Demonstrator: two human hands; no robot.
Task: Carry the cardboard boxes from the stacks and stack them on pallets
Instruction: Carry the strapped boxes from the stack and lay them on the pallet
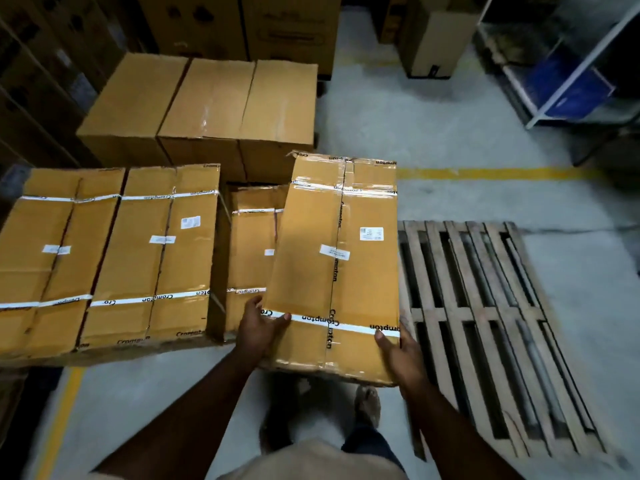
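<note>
I hold a long brown cardboard box (332,265) with white printed straps and two white labels, lifted in front of me and tilted slightly. My left hand (258,327) grips its near left corner, and my right hand (398,355) grips its near right corner. A bare wooden pallet (485,323) lies on the floor just right of the box. A lower box (251,258) of the same kind sits beneath and left of the held one. Two taller strapped boxes (104,258) stand side by side at the left.
Behind the stacks sit plain taped boxes (207,105), with dark cartons (235,26) further back. A metal rack (571,60) stands at the far right, with an upright carton (433,43) near it. Yellow floor lines (485,173) cross the grey concrete. My feet (367,407) are below the box.
</note>
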